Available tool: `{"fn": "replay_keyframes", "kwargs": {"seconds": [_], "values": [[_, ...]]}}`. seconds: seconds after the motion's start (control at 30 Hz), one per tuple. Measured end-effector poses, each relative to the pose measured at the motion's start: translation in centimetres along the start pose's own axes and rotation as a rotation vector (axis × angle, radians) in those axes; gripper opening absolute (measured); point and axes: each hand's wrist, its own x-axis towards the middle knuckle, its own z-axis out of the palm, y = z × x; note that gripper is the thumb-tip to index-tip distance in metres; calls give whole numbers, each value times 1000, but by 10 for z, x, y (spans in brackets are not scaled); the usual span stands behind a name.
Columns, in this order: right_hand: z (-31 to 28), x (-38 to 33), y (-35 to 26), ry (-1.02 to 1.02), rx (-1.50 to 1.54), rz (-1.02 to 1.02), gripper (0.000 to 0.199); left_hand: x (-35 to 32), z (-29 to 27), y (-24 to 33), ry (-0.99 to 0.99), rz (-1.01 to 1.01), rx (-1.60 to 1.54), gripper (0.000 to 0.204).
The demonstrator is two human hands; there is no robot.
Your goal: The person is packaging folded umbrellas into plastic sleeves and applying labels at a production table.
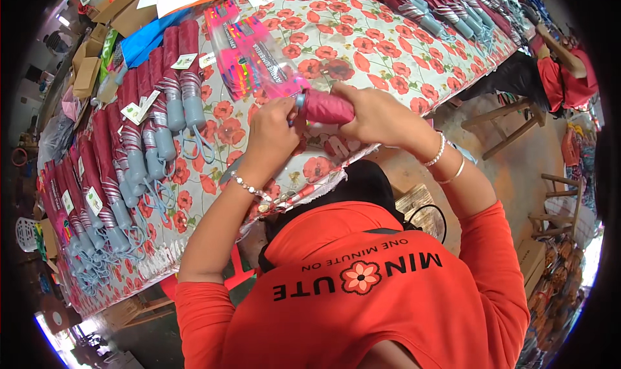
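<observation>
Fingers (279, 113) of the left hand (272, 133) are being curled shut around the mouth of a clear plastic sleeve (259, 61), pinched at the grey end cap of a folded dark-pink umbrella (328, 107). Fingers of the right hand (378, 116) are being wrapped closed around the umbrella's body, which is being held just above the table edge, between both hands, lying roughly level. The sleeve, printed in bright pink, is being stretched away from the hands over the poppy-patterned tablecloth (362, 39).

Beaded bracelets are being worn on both wrists; orange sleeves are being seen at the lower edge.

To the left, a long row of folded umbrellas with grey handles (129, 168) is being kept side by side on the cloth, white tags lying on several. A second row (446, 13) is being kept along the far right of the table. Cardboard boxes (123, 6) are lying at the far left corner. Another person in red (563, 78) is being seen beyond the right end of the table, near wooden stools (508, 126).
</observation>
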Motion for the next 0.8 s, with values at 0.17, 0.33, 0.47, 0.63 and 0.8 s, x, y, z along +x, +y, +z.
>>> {"fn": "replay_keyframes", "kwargs": {"seconds": [0.17,0.33,0.47,0.63,0.8], "values": [[3,1,1,-12,-159,46,39,-3,-5,12,5,-223,-204,14],[7,1,4,-47,-243,74,36,-1,-10,17,63,-330,-371,11],[10,2,2,-48,-246,83,35,-1,-9,24,136,-288,-415,11],[11,4,2,-31,-191,98,36,-4,-4,28,214,-231,-513,12],[11,6,1,22,-134,89,36,0,-2,31,264,-287,-615,11]]}}
